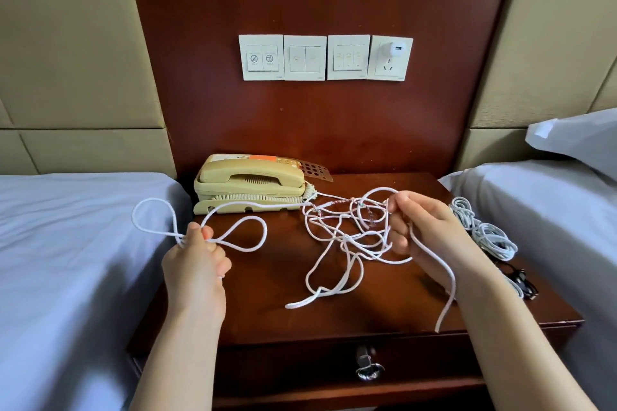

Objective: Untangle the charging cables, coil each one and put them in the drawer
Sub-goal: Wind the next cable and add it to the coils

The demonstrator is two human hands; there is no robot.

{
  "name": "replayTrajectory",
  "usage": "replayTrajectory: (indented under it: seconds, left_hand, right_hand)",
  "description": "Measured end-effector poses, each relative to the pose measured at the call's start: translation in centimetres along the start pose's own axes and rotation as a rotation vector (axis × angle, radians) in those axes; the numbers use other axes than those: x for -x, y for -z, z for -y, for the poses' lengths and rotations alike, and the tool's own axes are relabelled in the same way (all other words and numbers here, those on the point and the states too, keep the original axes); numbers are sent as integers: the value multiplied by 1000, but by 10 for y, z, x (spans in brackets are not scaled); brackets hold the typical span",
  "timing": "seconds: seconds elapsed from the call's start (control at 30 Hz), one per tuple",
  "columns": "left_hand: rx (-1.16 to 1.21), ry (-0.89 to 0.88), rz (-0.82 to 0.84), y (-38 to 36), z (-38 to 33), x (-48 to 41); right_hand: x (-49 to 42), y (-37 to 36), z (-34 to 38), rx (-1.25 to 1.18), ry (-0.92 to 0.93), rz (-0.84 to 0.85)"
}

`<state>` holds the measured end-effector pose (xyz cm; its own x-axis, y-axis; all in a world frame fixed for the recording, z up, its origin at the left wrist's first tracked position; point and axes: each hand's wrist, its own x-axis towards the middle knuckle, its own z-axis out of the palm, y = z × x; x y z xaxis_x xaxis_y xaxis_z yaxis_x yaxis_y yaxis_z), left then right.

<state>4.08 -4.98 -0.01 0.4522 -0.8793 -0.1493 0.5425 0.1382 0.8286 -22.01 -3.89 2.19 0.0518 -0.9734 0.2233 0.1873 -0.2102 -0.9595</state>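
The left hand (pixel 197 253) pinches two loops of the white cable (pixel 349 238) at the counter's (pixel 267 297) left edge, while the right hand (pixel 424 233) grips a strand of its tangle, which lies mid-counter behind the closed drawer (pixel 300 367).

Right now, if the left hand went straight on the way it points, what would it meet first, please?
Likely the beige telephone, just beyond the left hand; only a strand of the white cable it pinches crosses between. Depth is unclear.
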Motion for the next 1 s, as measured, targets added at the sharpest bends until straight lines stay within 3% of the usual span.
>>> replayTrajectory:
  seconds: [0.1, 0.23, 0.37, 0.47, 0.7, 0.87, 1.0]
  left_hand:
    - [-16, 72, 124, -6, 3, 5]
    - [-134, 221, 364, -16, 14, 27]
    - [-298, 307, 596, -27, 22, 54]
    - [-358, 275, 551, -31, 26, 55]
    - [-538, 107, 388, -27, 34, 42]
    - [-700, 82, 352, -19, 32, 30]
    - [-596, 207, 525, -17, 21, 32]
  right_hand:
    - [4, 3, -5, 100, -140, 95]
    - [9, -5, -19, 430, -253, 180]
    - [9, -10, -40, 696, -221, 89]
    - [3, -17, -52, 815, -100, 64]
    - [-17, -40, -71, 928, 111, 212]
    - [-13, -37, -57, 752, 45, 93]
    - [4, -27, -39, 654, -98, 229]
